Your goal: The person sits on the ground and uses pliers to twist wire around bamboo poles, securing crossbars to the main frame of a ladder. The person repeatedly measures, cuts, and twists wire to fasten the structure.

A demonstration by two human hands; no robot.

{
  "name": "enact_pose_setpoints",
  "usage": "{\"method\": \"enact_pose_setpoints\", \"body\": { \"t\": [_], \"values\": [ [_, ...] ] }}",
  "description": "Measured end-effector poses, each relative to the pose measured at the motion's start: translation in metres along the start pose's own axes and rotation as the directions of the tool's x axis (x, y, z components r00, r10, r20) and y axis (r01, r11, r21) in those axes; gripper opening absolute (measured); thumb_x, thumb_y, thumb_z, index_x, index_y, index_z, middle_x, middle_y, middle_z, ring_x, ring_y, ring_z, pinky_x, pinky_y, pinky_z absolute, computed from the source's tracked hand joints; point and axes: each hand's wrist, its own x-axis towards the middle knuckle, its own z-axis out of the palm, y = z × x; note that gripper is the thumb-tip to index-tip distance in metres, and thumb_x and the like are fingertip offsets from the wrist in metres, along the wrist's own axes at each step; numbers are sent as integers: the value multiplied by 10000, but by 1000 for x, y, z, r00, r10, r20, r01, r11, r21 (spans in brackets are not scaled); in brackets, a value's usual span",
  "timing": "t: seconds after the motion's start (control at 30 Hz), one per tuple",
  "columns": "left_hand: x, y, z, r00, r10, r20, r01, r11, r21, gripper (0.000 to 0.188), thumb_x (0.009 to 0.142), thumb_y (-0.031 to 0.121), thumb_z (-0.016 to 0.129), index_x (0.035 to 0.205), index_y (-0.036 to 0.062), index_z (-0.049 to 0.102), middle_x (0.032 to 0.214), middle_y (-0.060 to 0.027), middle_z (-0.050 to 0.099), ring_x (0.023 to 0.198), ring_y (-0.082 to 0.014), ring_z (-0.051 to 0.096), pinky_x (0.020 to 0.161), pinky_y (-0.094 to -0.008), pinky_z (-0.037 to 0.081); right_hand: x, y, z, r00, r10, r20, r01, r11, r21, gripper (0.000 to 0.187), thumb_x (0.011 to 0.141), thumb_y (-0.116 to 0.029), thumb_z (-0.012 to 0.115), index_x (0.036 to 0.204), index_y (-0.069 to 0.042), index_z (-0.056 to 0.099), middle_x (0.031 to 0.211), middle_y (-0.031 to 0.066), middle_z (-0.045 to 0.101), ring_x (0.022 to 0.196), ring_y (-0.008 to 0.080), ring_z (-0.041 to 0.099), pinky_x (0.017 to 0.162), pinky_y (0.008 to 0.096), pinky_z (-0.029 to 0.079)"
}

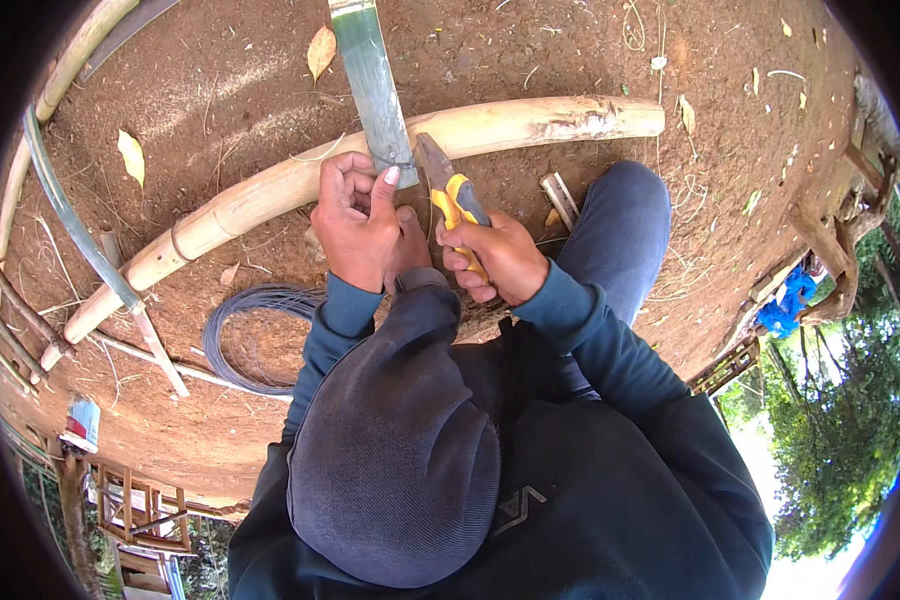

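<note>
My left hand (362, 222) is closed on the near end of a flat green bamboo strip (372, 85), its thumb pressed on the face. A thin dark wire (394, 165) appears to cross the strip close to that end. In my right hand (502, 255) is a pair of pliers (452, 195) with yellow and black handles, fingers wrapped round them. The jaws point up and left, just right of the strip's end; whether they grip anything is too small to tell. Beneath the strip lies a thick pale bamboo pole (260, 203).
A coil of dark wire (255, 335) lies on the brown earth left of my knee (390, 450). Another long green strip (75, 215) crosses the pole at far left. A short split piece (560, 200) rests beside my other knee (625, 230). Blue material (788, 303) is at right.
</note>
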Motion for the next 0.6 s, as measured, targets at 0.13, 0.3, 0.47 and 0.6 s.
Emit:
{"method": "enact_pose_setpoints", "body": {
  "t": [0.13, 0.3, 0.47, 0.6],
  "values": [
    [0, -3, -2, 1000, 8, 3, -8, 1000, 17, 180, 857, 27, 649, 972, 18, 510, 649, 5, 547, 579, -27, 481, 539, -185, 381, 2, -22, -13, 983, 155, 94, -153, 988, -35, 130, 862, -177, 528, 932, -79, 476, 638, -5, 410, 453, 61, 347, 351, 218, 242],
    [0, 4, 0, 1000, -4, 15, 3, 1000, 31, 182, 861, 29, 646, 974, 20, 504, 642, 6, 535, 586, -26, 474, 547, -184, 378, 20, -40, -49, 839, 344, 422, -384, 923, 11, 144, 854, -234, 537, 899, -105, 492, 635, -19, 405, 453, 51, 343, 339, 201, 254],
    [2, 3, -1, 1000, -6, 30, 6, 1000, 13, 185, 867, 32, 641, 984, 17, 499, 654, 1, 535, 598, -32, 482, 557, -185, 382, 27, -42, -62, 769, 314, 556, -392, 920, 23, 170, 885, -253, 499, 920, -87, 490, 650, -18, 403, 457, 52, 355, 331, 206, 275],
    [0, -1, -2, 1000, -12, 13, 12, 1000, -4, 185, 870, 37, 641, 982, 11, 497, 664, -1, 537, 594, -36, 484, 552, -186, 379, 9, -31, -60, 880, 134, 456, -235, 957, 172, 185, 892, -254, 492, 935, -74, 491, 654, 2, 408, 464, 66, 376, 329, 216, 272]
  ]
}}
